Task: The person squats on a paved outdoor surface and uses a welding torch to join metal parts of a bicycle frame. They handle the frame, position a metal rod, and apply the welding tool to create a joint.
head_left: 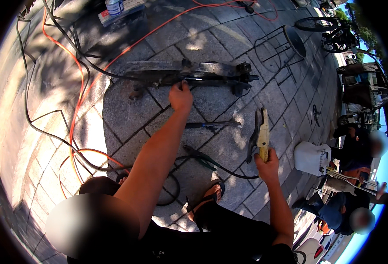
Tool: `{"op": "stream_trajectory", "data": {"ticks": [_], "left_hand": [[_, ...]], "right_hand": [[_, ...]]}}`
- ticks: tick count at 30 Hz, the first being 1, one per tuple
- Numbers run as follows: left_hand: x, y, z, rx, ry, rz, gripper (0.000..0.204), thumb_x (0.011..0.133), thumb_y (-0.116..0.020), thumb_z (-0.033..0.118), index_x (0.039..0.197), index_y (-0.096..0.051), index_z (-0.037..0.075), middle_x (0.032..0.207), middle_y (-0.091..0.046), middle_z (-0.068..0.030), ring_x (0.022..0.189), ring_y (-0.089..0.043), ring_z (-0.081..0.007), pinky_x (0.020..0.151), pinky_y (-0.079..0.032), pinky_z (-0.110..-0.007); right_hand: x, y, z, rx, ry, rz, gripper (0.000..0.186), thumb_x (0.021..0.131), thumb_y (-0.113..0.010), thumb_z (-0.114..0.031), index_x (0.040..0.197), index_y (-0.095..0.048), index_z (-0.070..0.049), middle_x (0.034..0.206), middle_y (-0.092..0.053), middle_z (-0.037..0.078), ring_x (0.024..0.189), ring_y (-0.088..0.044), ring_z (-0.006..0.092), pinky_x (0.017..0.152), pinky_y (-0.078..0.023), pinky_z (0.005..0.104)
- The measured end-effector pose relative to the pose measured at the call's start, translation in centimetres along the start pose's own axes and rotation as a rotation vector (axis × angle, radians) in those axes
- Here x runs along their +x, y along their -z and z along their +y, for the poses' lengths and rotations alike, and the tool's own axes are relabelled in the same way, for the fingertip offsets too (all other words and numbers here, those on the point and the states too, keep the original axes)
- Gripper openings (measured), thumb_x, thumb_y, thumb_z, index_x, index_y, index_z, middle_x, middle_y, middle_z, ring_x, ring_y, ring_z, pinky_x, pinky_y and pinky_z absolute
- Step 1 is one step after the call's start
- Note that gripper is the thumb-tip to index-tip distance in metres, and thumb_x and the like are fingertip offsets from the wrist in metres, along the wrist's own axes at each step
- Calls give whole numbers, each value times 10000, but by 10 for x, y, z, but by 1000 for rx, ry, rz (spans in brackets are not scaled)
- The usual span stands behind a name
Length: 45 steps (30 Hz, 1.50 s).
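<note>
Surface: grey stone paving (134,115), outdoors, joints running diagonally, dappled with sun and shade; the left side is strongly lit. Dark metal frame (216,68) lies on the paving ahead of the person, its length running left to right.

Left hand (181,97): thumb and fingers drawn together at the frame's near edge, around mid-length. Cannot tell whether they are closed on the frame or on a small part beside it. Right hand (268,166): wrapped around the lower end of a yellow-and-black clamp (263,132), which points away from the person, held well apart from the frame.

Surroundings: flat-ended tool (214,124) between frame and person; green-handled pliers (205,162) nearer the feet; black cable (236,174) curving to the right hand. Wire-legged stool (294,42) beyond the frame's right end; white container (310,158) right of the right hand, two people farther right.

Edges and room: a strip of paving separates frame from flat-ended tool, a wider stretch separates frame from clamp. Orange cable (150,34) crosses behind the frame's left part and bounds that side. Sandalled foot (212,192) limits the near side, below the pliers.
</note>
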<state>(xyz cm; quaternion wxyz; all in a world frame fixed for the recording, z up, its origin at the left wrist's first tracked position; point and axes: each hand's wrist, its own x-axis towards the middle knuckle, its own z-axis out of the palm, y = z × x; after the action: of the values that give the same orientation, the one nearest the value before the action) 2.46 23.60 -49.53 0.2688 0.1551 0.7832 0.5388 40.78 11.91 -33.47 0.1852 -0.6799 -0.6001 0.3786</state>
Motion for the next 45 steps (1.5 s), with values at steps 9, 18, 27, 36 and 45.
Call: {"op": "stream_trajectory", "data": {"ticks": [9, 18, 27, 36, 45], "left_hand": [[-1, -1, -1, -32, 13, -19, 382, 1019, -646, 308, 1100, -762, -46, 1037, -773, -245, 973, -749, -419, 866, -564, -477], [0, -7, -5, -90, 55, -26, 366, 1021, -636, 278, 1106, -757, -56, 1023, -769, -261, 964, -749, -425, 851, -567, -479], [1, -8, -6, -93, 8, -35, 353, 1017, -632, 257, 1103, -765, -59, 1049, -771, -258, 983, -749, -428, 872, -565, -470], [-2, -6, -1, -144, 46, -31, 345, 1021, -636, 256, 1110, -765, -52, 1067, -769, -257, 995, -749, -410, 875, -562, -457], [-2, -5, 0, -89, 37, -17, 368, 1034, -632, 278, 1154, -754, -47, 1095, -764, -256, 1013, -741, -409, 890, -559, -468]], "right_hand": [[-5, -27, -53, -139, 142, -19, 384, 932, -780, -143, 1281, -646, -50, 1021, -717, 50, 911, -659, 122, 809, -539, 309], [-7, -32, -52, -71, 145, -118, 410, 931, -794, -164, 1292, -653, -32, 1026, -709, 29, 911, -645, 106, 801, -534, 303], [-7, -35, -53, -68, 159, -118, 422, 912, -805, -172, 1275, -657, -17, 1006, -707, 48, 904, -644, 115, 803, -540, 297], [-8, -36, -55, -57, 131, -131, 385, 916, -800, -148, 1254, -659, -28, 1006, -705, 15, 901, -637, 95, 804, -531, 283], [-6, -35, -55, -64, 55, -132, 406, 915, -799, -165, 1253, -641, -6, 1030, -702, 39, 917, -641, 120, 821, -533, 305]]}}
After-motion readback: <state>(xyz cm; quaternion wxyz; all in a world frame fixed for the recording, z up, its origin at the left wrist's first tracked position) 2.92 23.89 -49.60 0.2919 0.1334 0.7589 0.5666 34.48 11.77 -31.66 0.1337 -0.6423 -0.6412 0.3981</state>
